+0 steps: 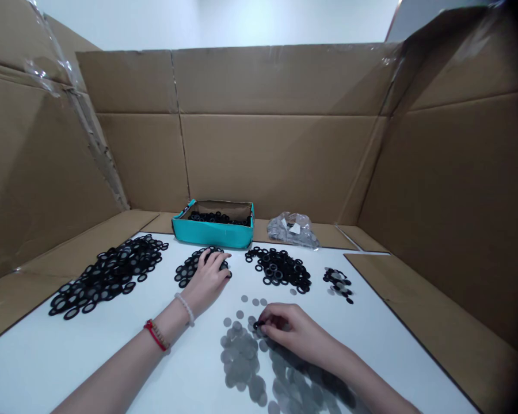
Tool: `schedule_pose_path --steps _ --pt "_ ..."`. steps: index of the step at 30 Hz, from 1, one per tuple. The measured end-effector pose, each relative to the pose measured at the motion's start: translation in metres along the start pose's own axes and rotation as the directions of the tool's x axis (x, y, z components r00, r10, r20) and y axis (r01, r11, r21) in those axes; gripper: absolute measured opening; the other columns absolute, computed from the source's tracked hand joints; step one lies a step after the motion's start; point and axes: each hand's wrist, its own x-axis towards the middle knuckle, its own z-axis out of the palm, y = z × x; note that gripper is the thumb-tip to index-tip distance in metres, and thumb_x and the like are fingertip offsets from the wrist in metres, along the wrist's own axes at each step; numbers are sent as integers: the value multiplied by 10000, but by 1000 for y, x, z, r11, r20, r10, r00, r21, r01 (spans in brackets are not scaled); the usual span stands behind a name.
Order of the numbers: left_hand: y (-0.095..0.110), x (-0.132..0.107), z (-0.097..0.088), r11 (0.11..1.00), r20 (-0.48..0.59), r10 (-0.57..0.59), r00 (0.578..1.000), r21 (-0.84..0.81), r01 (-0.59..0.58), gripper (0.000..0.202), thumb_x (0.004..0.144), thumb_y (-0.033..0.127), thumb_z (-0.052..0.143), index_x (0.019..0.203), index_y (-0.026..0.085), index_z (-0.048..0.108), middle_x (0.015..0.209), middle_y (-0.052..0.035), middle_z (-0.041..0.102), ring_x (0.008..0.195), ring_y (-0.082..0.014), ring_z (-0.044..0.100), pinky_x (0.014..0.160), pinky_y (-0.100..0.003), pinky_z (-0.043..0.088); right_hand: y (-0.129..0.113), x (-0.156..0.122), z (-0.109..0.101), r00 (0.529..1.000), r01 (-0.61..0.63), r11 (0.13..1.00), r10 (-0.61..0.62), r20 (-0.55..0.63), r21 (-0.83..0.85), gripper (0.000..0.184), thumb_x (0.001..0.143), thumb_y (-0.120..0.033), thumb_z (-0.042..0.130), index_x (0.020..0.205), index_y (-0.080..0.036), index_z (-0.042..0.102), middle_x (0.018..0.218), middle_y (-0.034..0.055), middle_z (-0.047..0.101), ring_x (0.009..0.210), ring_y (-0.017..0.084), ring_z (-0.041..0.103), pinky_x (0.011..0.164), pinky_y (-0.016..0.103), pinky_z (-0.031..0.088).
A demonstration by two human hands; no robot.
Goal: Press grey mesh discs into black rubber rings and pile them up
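My right hand (291, 329) pinches a small black ring (258, 325) between thumb and fingertips, just above the thin grey translucent discs (240, 353) scattered on the white board. My left hand (209, 275) reaches forward with its fingers apart over a middle pile of black rings (185, 275), some of which look filled with grey discs. Its fingertips touch or hover at that pile; the hand partly hides it. To the right of my left hand lies a heap of black rings (280, 267) with open centres.
A teal-sided box (213, 234) holding black rings stands at the back, beside a clear plastic bag (293, 229). At the left spreads a large pile of black rings (110, 275); a small black-and-grey cluster (338, 283) lies right. Cardboard walls (276, 155) enclose the white board (112, 351).
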Motion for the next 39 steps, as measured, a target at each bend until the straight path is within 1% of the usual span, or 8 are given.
schedule_pose_path --steps 6,10,14,16,19,23,31,39 --pt "12 8 2 995 -17 43 999 -88 -44 159 848 160 481 884 193 632 1166 -116 538 1129 -267 424 985 -541 234 8 1 -2 999 35 999 -36 30 16 139 793 -265 558 820 -180 665 725 13 619 661 146 540 582 227 411" --pt "31 52 6 984 -23 144 989 -105 -146 237 841 103 471 936 232 645 1279 -114 474 1181 -273 381 993 -544 207 12 3 -2 997 51 997 -55 53 64 163 787 -281 569 845 -177 680 725 13 623 646 138 540 589 224 421" --pt "51 86 -10 962 -56 52 997 -266 -65 357 862 107 426 1156 270 545 1369 -90 415 1206 -268 372 1004 -520 221 11 9 -6 993 52 978 -30 -112 200 202 773 -322 582 799 -143 672 701 20 623 634 138 540 599 233 422" --pt "57 82 -25 886 36 -22 999 -462 36 296 899 181 376 1123 247 559 1216 -69 563 1117 -231 468 973 -447 315 9 11 -11 978 73 955 -11 -209 287 235 765 -357 589 787 -134 660 730 28 630 664 145 550 625 242 425" --pt "63 55 -42 676 246 -129 961 -687 267 271 906 296 356 974 201 601 987 -57 644 928 -193 571 831 -329 448 4 12 -16 966 58 939 33 -257 338 284 754 -422 594 763 -143 647 690 9 608 633 134 533 595 238 412" --pt "70 22 -38 440 347 -161 924 -813 382 189 802 291 554 955 181 573 912 -46 627 841 -176 591 766 -292 486 0 10 -13 969 51 930 43 -244 365 331 741 -475 596 719 -147 638 599 -14 559 562 115 494 543 228 385" --pt "78 8 -19 312 323 -290 901 -858 408 118 758 219 601 859 164 573 828 -34 607 771 -163 576 725 -281 476 1 11 -5 979 7 899 83 -187 437 339 754 -462 593 661 -140 643 604 0 581 596 123 521 607 244 419" --pt "80 6 -15 135 385 -259 886 -894 428 126 784 276 576 851 173 551 780 -6 561 708 -138 543 613 -243 451 3 10 -5 963 44 890 82 -255 453 247 746 -396 632 794 -154 631 685 16 622 643 151 592 628 263 465"
